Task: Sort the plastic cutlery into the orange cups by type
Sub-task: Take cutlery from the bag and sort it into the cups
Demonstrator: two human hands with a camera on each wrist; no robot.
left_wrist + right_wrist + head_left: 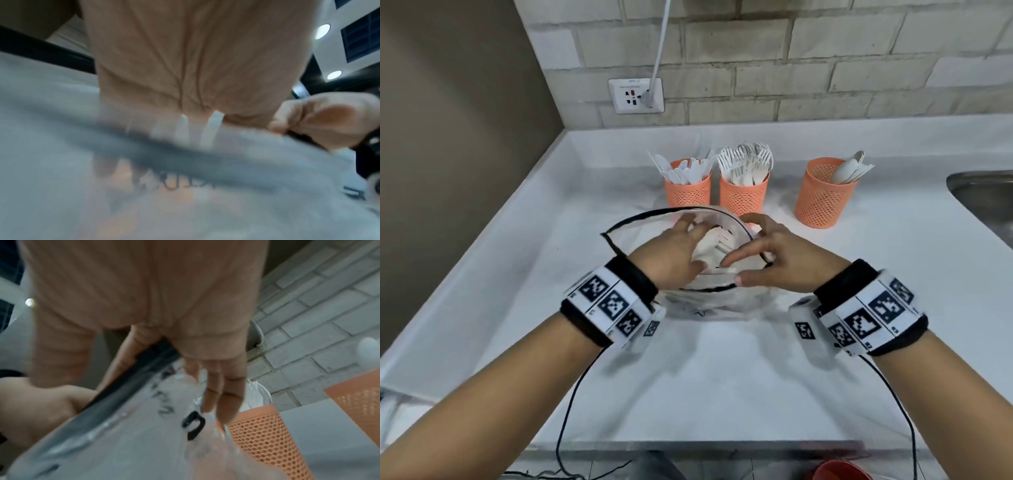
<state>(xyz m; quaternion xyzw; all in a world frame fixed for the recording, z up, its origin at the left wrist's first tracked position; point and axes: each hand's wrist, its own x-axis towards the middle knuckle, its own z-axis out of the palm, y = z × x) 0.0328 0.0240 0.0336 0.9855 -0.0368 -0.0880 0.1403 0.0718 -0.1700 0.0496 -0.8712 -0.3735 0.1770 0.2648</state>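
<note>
Left hand: reaches into the mouth of the clear bag; fingers curl around a bundle of white cutlery inside it. In the left wrist view, white handles protrude below the palm.
Right hand: at 3 o'clock of the left hand, nearly touching it; fingers pinch the black-edged rim of the bag and hold it spread. The right wrist view shows the rim passing between thumb and fingers.
Clear bag: stands on the counter between both wrists, mouth up and wide; black lettering on its side, illegible.
Cutlery in bag: white, fork tines visible at the top; other types cannot be told.
Left cup: orange mesh, at 12 o'clock of the bag; holds white knives.
Middle cup: touching or just beside the left cup, at its 3 o'clock; packed with white forks.
Right cup: set apart at 2 o'clock of the bag; holds a few white spoons leaning right.
Sink: steel edge at 3 o'clock of the right cup.
Wall socket: at 11 o'clock, on the brick wall, white cable plugged in.
</note>
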